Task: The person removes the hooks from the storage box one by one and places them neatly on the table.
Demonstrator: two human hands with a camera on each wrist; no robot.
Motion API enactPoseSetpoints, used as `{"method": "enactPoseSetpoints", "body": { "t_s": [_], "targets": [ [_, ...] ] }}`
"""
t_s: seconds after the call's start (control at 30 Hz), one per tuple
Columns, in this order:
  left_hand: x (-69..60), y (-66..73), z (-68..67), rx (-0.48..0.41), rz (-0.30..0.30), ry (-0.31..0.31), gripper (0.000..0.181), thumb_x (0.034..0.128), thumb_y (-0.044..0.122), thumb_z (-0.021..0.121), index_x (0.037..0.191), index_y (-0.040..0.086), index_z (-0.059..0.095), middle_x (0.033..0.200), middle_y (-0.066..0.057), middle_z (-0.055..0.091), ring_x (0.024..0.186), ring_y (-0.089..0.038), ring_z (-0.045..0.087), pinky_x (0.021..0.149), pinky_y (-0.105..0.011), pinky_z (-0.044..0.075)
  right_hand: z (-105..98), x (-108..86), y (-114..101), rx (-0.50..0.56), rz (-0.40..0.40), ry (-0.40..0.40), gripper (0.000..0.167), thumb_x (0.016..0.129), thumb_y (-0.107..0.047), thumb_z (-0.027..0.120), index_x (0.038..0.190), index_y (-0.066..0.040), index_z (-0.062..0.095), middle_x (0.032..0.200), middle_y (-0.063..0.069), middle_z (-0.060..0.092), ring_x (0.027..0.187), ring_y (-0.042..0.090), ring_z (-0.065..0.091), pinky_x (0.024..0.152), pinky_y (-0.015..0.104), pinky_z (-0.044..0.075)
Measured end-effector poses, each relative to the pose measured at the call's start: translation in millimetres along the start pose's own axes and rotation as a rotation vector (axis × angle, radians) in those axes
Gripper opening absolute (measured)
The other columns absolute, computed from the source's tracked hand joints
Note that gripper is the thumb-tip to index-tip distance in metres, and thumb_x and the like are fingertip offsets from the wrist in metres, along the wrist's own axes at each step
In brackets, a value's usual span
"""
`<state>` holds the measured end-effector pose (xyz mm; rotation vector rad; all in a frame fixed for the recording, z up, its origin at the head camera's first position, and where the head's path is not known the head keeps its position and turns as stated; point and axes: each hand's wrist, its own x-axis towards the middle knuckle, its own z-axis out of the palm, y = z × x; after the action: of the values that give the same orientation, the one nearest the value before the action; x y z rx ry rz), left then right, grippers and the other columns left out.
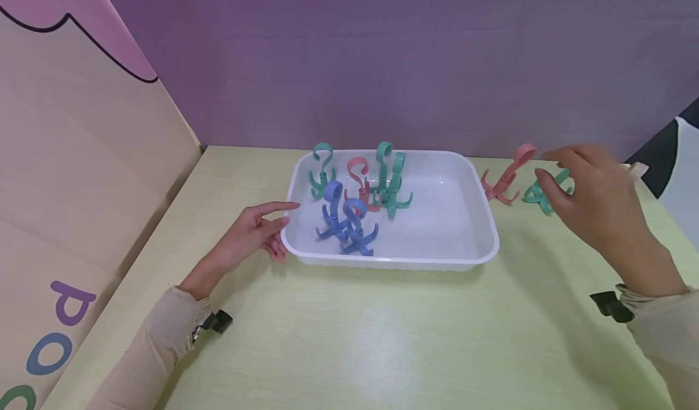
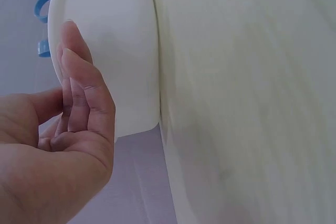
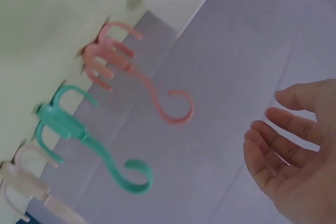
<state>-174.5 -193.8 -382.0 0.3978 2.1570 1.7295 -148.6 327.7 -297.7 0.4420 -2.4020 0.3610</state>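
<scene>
Left hand [image 1: 252,231] at white tray [image 1: 443,216] edge, mid-left — fingers relaxed, right hand [image 1: 603,201], frame right — fingers parted, near pink hook [image 1: 506,176]

The person wears long sleeves of pale beige cloth. The left sleeve [image 1: 147,343] reaches the wrist, with soft folds. The right sleeve [image 1: 663,331] has the same colour, and its end looks wrinkled. A small black block [image 1: 217,321] sits at the left wrist, another black block [image 1: 611,307] at the right.
</scene>
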Motion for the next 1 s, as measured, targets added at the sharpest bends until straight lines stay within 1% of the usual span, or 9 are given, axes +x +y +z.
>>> {"method": "enactPoseSetpoints", "body": {
  "t_s": [0.1, 0.2, 0.33, 0.4, 0.47, 0.6, 0.7, 0.83, 1.0],
  "targets": [
    [0.0, 0.2, 0.6, 0.002, 0.001, 0.003, 0.044, 0.1088, 0.006, 0.052, 0.152, 0.000, 0.048, 0.069, -0.013, 0.072, 0.059, -0.024, 0.074, 0.059, -0.036, 0.063, 2, 1.1, -9, 0.022, -0.018, -0.013, 0.027, 0.087, 0.003, 0.075, 0.113, 0.006, 0.070, 0.113, 0.026, 0.068, 0.107, 0.044, 0.058, 0.079, 0.059, 0.049],
    [0.2, -0.1, 0.8, 0.001, 0.006, 0.004, 0.044, 0.1088, 0.006, 0.052, 0.152, 0.000, 0.049, 0.069, -0.013, 0.072, 0.058, -0.024, 0.074, 0.059, -0.037, 0.063, 6, 2.7, -19, 0.039, -0.044, -0.008, 0.024, 0.087, 0.003, 0.075, 0.111, 0.003, 0.071, 0.117, 0.023, 0.068, 0.109, 0.043, 0.059, 0.075, 0.058, 0.049],
    [0.0, -1.2, 0.8, 0.001, 0.009, 0.006, 0.044, 0.1088, 0.006, 0.052, 0.152, 0.001, 0.049, 0.070, -0.014, 0.072, 0.059, -0.024, 0.074, 0.059, -0.037, 0.063, 12, 6.3, -32, 0.076, -0.106, 0.011, 0.019, 0.085, 0.004, 0.074, 0.103, 0.002, 0.071, 0.113, 0.020, 0.070, 0.108, 0.041, 0.060, 0.074, 0.055, 0.050],
    [-0.3, -1.7, 0.8, 0.001, 0.011, 0.008, 0.044, 0.1088, 0.007, 0.052, 0.152, 0.000, 0.049, 0.070, -0.014, 0.072, 0.059, -0.025, 0.074, 0.058, -0.037, 0.063, 16, 8.7, -39, 0.091, -0.133, 0.009, 0.019, 0.084, 0.004, 0.075, 0.103, 0.002, 0.070, 0.110, 0.019, 0.070, 0.105, 0.040, 0.060, 0.075, 0.053, 0.050],
    [-0.5, -1.9, 0.9, 0.001, 0.013, 0.007, 0.044, 0.1088, 0.007, 0.052, 0.152, 0.001, 0.049, 0.070, -0.015, 0.072, 0.059, -0.025, 0.074, 0.058, -0.037, 0.063, 19, 10.9, -45, 0.111, -0.155, 0.004, 0.021, 0.084, 0.004, 0.075, 0.104, 0.003, 0.070, 0.105, 0.019, 0.071, 0.101, 0.039, 0.061, 0.080, 0.052, 0.050],
    [-0.9, -2.4, 0.9, -0.006, 0.016, 0.005, 0.044, 0.1088, 0.006, 0.052, 0.153, 0.000, 0.048, 0.070, -0.015, 0.072, 0.059, -0.025, 0.074, 0.058, -0.036, 0.063, 27, 13.9, -56, 0.119, -0.208, 0.006, 0.023, 0.084, 0.003, 0.075, 0.106, 0.004, 0.070, 0.104, 0.017, 0.071, 0.092, 0.034, 0.062, 0.079, 0.047, 0.050],
    [-1.1, -2.6, 0.6, -0.009, 0.017, 0.003, 0.044, 0.1089, 0.006, 0.052, 0.153, 0.001, 0.048, 0.070, -0.014, 0.072, 0.059, -0.024, 0.074, 0.058, -0.036, 0.063, 32, 15.0, -64, 0.128, -0.234, 0.006, 0.024, 0.084, 0.003, 0.075, 0.108, 0.004, 0.071, 0.106, 0.017, 0.071, 0.095, 0.034, 0.064, 0.075, 0.046, 0.051],
    [-1.1, -2.8, 0.4, -0.010, 0.018, 0.001, 0.045, 0.1090, 0.007, 0.052, 0.153, 0.001, 0.048, 0.070, -0.014, 0.072, 0.059, -0.024, 0.074, 0.059, -0.036, 0.063, 37, 16.3, -75, 0.154, -0.242, -0.010, 0.026, 0.084, 0.003, 0.075, 0.110, 0.002, 0.071, 0.109, 0.017, 0.071, 0.104, 0.037, 0.063, 0.077, 0.050, 0.053],
    [-1.0, -3.1, 0.2, -0.010, 0.018, 0.000, 0.045, 0.1089, 0.007, 0.052, 0.153, 0.001, 0.047, 0.071, -0.013, 0.072, 0.060, -0.024, 0.074, 0.059, -0.036, 0.063, 42, 18.5, -87, 0.168, -0.265, -0.024, 0.027, 0.084, 0.003, 0.079, 0.111, 0.000, 0.072, 0.109, 0.016, 0.071, 0.106, 0.036, 0.063, 0.075, 0.050, 0.055]
  ]
}}
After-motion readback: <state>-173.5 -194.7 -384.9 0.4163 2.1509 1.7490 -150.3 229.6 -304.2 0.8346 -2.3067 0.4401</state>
